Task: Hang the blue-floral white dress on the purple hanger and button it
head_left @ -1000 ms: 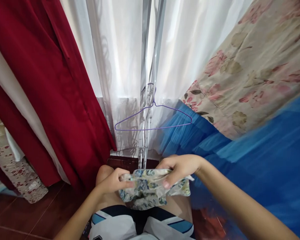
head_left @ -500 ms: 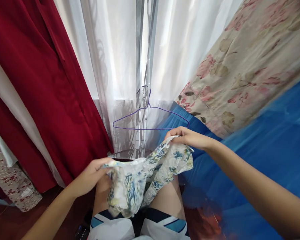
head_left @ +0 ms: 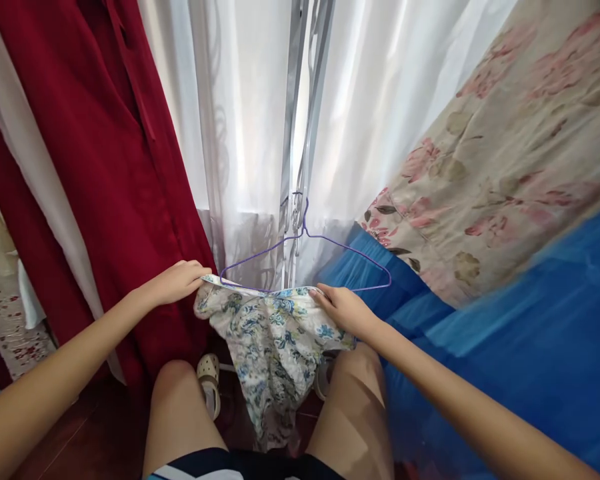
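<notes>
A white garment [head_left: 273, 333] with a blue and yellow flower print hangs stretched between my hands, its lower end tapering down between my knees. My left hand [head_left: 183, 280] pinches the left end of its top edge. On the other side my right hand [head_left: 343, 307] grips the same edge, thumb and fingers closed on the cloth. A purple hanger [head_left: 347, 248] hangs just behind; the garment's top edge lies against its bottom bar and hides part of it. Whether the cloth is hooked on the hanger, I cannot tell.
The hanger hangs on a metal stand [head_left: 294, 160] before white curtains [head_left: 245, 120]. Red cloth [head_left: 115, 180] falls at left, with a floral-print cloth [head_left: 510, 173] and blue gauzy fabric [head_left: 520, 373] at right. A beige clog [head_left: 209, 373] is on my foot below.
Both hands have moved the garment toward the hanger, the left hand up and forward. Its top edge is now pulled straighter, and the cloth hangs longer. The view has shifted slightly.
</notes>
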### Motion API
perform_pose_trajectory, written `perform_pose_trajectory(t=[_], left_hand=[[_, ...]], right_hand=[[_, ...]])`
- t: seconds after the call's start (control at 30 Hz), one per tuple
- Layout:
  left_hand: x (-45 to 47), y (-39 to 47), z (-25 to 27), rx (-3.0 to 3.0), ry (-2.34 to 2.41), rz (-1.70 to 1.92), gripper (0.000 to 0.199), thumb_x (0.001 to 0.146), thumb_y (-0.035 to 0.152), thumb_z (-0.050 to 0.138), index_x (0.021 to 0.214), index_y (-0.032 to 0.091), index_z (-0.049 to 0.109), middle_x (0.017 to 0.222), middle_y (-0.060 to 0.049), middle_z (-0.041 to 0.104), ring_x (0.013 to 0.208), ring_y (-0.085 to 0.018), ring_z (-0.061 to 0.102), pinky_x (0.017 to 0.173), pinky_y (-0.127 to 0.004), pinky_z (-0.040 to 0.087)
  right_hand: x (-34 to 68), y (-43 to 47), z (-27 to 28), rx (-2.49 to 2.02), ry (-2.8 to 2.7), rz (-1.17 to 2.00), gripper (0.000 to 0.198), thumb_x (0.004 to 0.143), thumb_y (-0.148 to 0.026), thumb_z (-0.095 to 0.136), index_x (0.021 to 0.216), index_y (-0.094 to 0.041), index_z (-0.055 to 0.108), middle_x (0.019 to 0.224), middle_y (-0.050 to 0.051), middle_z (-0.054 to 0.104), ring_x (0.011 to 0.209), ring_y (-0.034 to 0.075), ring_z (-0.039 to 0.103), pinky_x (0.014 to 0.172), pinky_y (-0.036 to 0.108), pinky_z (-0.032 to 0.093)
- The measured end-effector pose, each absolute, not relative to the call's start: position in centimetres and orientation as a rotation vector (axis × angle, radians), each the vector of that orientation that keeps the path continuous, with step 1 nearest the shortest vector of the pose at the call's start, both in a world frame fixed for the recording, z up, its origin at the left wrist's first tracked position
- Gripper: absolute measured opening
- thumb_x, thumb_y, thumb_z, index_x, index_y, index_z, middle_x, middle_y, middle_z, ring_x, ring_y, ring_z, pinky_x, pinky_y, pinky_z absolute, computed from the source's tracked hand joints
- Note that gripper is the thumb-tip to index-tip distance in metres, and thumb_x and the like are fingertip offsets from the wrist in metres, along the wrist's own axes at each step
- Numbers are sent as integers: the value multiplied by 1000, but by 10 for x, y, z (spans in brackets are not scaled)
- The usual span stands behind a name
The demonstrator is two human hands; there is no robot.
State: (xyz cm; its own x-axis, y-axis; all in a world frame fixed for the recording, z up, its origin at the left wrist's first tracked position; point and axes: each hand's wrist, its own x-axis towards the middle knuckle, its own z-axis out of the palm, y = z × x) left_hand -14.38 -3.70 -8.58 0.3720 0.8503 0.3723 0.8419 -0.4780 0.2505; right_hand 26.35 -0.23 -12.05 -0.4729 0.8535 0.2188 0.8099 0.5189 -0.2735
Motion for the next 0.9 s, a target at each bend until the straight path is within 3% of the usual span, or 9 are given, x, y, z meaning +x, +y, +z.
perform_pose_trajectory(t=[0.13,0.27,0.4,0.53,0.63,0.8,0.9], left_hand=[[-148,-38,-72,2652,1523,568,41,94,26,37,124,27,64,124,-4,67,113,-24,61,98,-35,45],[-168,-43,-85,2625,1608,636,51,84,18,41,130,23,62,134,-4,62,123,-25,58,108,-38,40],[-175,-51,-84,2672,1820,655,35,86,24,44,112,26,68,115,-5,71,108,-27,64,91,-35,49],[-145,-52,-67,2641,2034,703,28,92,28,40,108,28,63,93,-3,72,83,-26,66,68,-30,43],[-122,-47,-66,2622,1855,933,35,89,19,36,114,26,58,99,-3,70,86,-24,66,72,-29,43],[-125,-47,-99,2171,1489,1246,22,90,21,35,101,20,54,77,1,60,67,-17,58,66,-27,46],[-137,-62,-122,2010,1388,1464,17,93,30,42,98,20,55,88,-2,60,81,-18,57,75,-27,47]], right_hand=[[262,-10,-117,-1399,-2393,164,40,100,-50,34,78,-22,53,68,4,63,66,20,59,59,27,29],[254,-10,-120,-1387,-2373,187,40,100,-50,35,74,-22,50,65,4,61,63,19,57,57,27,27],[245,-13,-124,-1350,-2365,254,41,99,-50,36,72,-22,48,64,3,60,61,18,55,57,27,27],[244,-19,-123,-1376,-2347,241,40,99,-49,36,73,-22,48,66,3,61,61,18,56,57,27,27],[248,-24,-124,-1416,-2333,201,39,100,-49,35,75,-22,48,66,3,61,61,18,55,57,27,27],[252,-21,-129,-1459,-2311,168,37,99,-49,36,78,-22,49,67,4,61,64,20,57,58,27,28],[248,-18,-131,-1438,-2318,214,37,99,-49,37,79,-22,51,68,4,62,65,20,58,59,27,29]])
